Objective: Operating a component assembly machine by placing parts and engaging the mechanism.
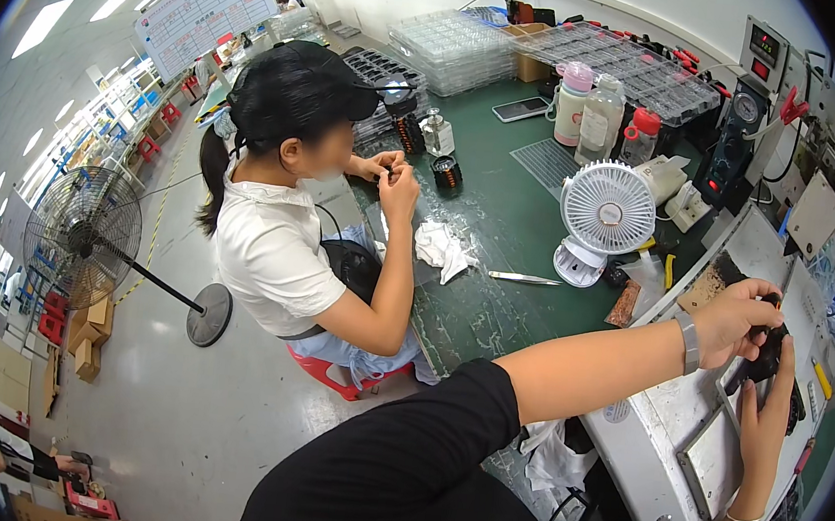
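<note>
The small black part is mostly hidden between the left hand and right hand.

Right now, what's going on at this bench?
The person wearing the camera has both hands on a small black part over a grey machine: the left hand grips it from above, the right hand steadies it from below. Across the green bench, a co-worker in a black cap and white shirt sits working on something small between both hands. A small white desk fan, a crumpled cloth and bottles stand between them.
</note>
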Tool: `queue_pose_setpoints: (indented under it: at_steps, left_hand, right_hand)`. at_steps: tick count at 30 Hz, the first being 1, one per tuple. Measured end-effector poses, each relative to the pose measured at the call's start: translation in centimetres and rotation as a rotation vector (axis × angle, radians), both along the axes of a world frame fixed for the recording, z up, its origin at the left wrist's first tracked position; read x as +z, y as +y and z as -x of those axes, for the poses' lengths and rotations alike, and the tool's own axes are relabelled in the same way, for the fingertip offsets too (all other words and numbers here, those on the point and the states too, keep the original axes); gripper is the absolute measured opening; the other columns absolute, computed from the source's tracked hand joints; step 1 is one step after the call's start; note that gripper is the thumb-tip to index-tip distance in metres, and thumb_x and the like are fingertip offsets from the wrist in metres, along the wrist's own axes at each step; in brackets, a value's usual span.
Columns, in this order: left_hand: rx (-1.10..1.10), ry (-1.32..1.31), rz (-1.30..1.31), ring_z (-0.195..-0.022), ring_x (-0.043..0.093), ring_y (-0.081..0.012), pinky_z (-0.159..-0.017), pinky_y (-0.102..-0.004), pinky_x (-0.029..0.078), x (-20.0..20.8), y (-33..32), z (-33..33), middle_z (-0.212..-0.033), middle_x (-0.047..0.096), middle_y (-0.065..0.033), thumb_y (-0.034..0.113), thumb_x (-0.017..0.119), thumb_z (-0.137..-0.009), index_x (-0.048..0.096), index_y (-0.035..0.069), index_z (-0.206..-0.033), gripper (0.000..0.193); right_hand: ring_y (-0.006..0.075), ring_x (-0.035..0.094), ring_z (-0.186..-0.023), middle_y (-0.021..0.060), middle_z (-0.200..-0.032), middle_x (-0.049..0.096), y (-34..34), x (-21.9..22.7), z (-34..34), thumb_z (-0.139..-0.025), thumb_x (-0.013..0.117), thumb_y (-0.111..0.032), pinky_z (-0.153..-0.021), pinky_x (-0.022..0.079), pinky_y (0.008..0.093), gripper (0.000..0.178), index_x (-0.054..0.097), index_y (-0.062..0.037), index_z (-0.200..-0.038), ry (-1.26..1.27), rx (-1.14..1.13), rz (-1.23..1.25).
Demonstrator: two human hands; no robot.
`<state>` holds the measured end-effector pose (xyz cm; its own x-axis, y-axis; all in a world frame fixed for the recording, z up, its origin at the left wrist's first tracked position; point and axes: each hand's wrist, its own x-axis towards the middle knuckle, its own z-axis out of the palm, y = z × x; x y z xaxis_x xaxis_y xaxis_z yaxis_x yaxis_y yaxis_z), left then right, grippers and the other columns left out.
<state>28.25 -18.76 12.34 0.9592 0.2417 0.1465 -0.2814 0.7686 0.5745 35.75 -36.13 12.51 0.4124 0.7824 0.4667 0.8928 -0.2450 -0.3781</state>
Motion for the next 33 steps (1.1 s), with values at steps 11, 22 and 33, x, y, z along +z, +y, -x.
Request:
queue_pose_setpoints:
  at_steps: [11,22,33]
  left_hand:
    - [-0.032,0.099,0.06,-0.057,0.041,-0.0101,-0.045,-0.0258,0.033,-0.51,0.22,-0.17,-0.08,0.042,0.0028,0.012,0.057,-0.08,0.045,0.019,-0.097,0.022]
    - [0.053,0.07,0.071,-0.068,0.039,-0.0121,-0.048,-0.0241,0.034,-0.69,-0.1,-0.49,-0.088,0.042,-0.0021,0.005,0.056,-0.076,0.042,0.015,-0.105,0.034]
    - [0.107,0.119,0.046,-0.062,0.041,-0.0081,-0.043,-0.0226,0.031,-0.08,-0.33,-0.36,-0.088,0.043,0.0,0.012,0.062,-0.084,0.037,0.014,-0.104,0.032]
  right_hand:
    - [0.0338,0.038,-0.133,0.0157,-0.148,0.034,0.13,0.01,0.1,-0.085,0.052,-0.006,-0.108,0.03,0.0387,0.065,0.027,-0.0051,-0.146,-0.042,-0.006,0.016]
    - [0.0322,0.035,-0.135,0.0148,-0.149,0.032,-0.01,-0.05,-0.04,-0.086,0.051,-0.005,-0.11,0.027,0.0382,0.065,0.027,-0.004,-0.146,-0.018,0.006,0.012]
    - [0.0326,0.035,-0.136,0.0155,-0.149,0.032,-0.11,-0.02,-0.38,-0.084,0.052,-0.003,-0.11,0.028,0.0382,0.066,0.028,-0.0044,-0.146,-0.04,-0.007,0.032]
